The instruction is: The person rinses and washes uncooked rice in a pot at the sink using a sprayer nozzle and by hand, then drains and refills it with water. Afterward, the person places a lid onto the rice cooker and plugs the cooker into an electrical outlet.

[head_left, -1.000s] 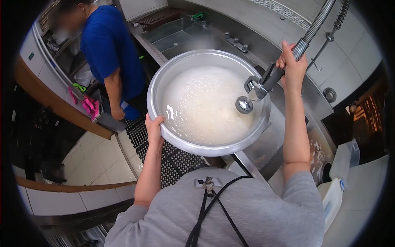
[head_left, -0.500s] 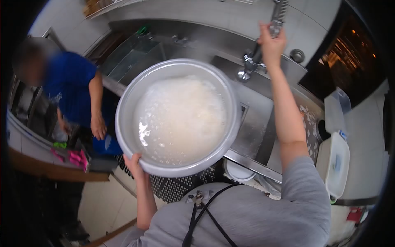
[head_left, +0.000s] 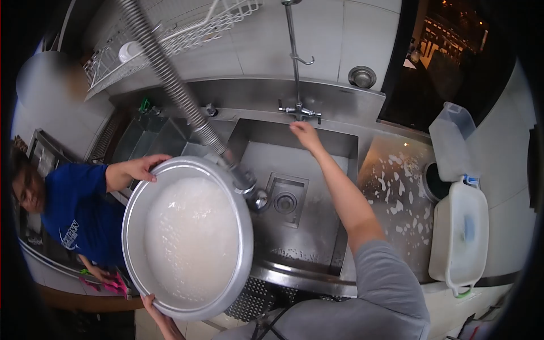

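A large metal pot (head_left: pixel 242 266) holds rice in cloudy water (head_left: pixel 192 238) and tilts slightly at the sink's left side. My left hand (head_left: pixel 152 309) grips its near lower rim, fingers partly hidden behind the wall. Just below the mixer tap (head_left: pixel 300 111), my right hand (head_left: pixel 307 136) is empty, with its fingers loosely bent and apart; whether it touches the tap is unclear. The spray hose (head_left: pixel 181 90) hangs across the pot's right side, its spray head (head_left: pixel 256 198) beside the rim. A co-worker's hand (head_left: pixel 141 168) rests on the far rim.
The steel sink (head_left: pixel 317 226) has a square drain (head_left: pixel 285 202). At right lies a wet counter (head_left: pixel 396 198) with white residue, beside a white tub (head_left: pixel 462 238) and a clear container (head_left: pixel 453 136). A wire rack (head_left: pixel 198 28) hangs above. A co-worker in blue (head_left: pixel 79 209) stands at left.
My right hand has let go of the spray hose and moved down toward the tap. The pot has shifted left and lower, and the co-worker's hand has come onto its rim.
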{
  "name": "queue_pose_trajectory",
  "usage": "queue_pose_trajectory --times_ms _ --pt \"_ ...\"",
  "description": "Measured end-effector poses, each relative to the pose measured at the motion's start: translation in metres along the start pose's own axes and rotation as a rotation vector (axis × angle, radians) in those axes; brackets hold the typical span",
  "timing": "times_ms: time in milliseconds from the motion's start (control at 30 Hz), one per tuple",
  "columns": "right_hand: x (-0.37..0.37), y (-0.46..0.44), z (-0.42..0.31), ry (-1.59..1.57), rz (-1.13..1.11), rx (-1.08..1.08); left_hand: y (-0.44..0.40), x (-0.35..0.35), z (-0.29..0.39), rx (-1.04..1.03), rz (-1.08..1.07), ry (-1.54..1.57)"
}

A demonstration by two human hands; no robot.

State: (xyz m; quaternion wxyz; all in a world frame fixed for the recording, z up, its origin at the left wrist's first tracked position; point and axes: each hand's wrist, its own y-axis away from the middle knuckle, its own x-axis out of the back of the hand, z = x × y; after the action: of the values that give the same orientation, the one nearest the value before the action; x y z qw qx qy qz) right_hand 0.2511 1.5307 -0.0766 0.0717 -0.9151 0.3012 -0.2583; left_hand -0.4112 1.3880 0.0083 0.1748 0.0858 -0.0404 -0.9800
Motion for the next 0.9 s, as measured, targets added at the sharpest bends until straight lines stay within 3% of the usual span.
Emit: queue_pose_trajectory --times_ms 133,200,267,333,400,467,533,567,633,667,733,767,833,900 --pt "0.008 -0.046 0.117 0.113 0.357 -0.317 -0.003 0.004 -0.003 0.009 0.033 -0.006" --pt "0.002 -0.066 0.157 0.061 0.369 -0.371 -0.002 0.006 -0.001 0.015 0.047 -0.022" --pt "-0.002 -0.080 0.173 0.008 0.390 -0.425 -0.008 0.016 -0.003 0.064 -0.081 -0.057" --pt "-0.010 -0.085 0.182 -0.226 0.359 -0.512 -0.007 0.016 -0.005 0.077 0.024 -0.082" --pt "-0.014 -0.098 0.208 -0.187 0.319 -0.587 -0.009 0.021 -0.003 0.122 0.041 -0.064" --pt "-0.009 -0.095 0.196 -0.135 0.280 -0.667 -0.003 0.013 -0.001 0.151 0.096 -0.040" --pt "0.014 -0.078 0.123 -0.433 0.495 -0.763 -0.010 0.021 -0.001 0.086 0.020 -0.081" --pt "0.017 -0.081 0.118 -0.429 0.493 -0.762 -0.011 0.023 0.001 0.060 0.015 -0.094" --pt "0.022 -0.087 0.120 -0.650 0.371 -0.512 -0.021 0.026 0.011 0.021 0.018 -0.128" --pt "0.019 -0.084 0.127 -0.650 0.368 -0.517 -0.026 0.028 0.020 -0.014 0.028 -0.153" --pt "0.015 -0.074 0.141 -0.568 0.351 -0.168 -0.039 0.032 0.042 -0.101 0.056 -0.199" --pt "0.017 -0.073 0.145 -0.570 0.350 -0.169 -0.045 0.034 0.051 -0.141 0.066 -0.220" --pt "0.029 -0.066 0.143 0.281 0.457 0.174 -0.053 0.035 0.062 -0.184 0.077 -0.262" --pt "0.037 -0.072 0.142 0.308 0.453 0.196 -0.060 0.031 0.063 -0.198 0.066 -0.301"
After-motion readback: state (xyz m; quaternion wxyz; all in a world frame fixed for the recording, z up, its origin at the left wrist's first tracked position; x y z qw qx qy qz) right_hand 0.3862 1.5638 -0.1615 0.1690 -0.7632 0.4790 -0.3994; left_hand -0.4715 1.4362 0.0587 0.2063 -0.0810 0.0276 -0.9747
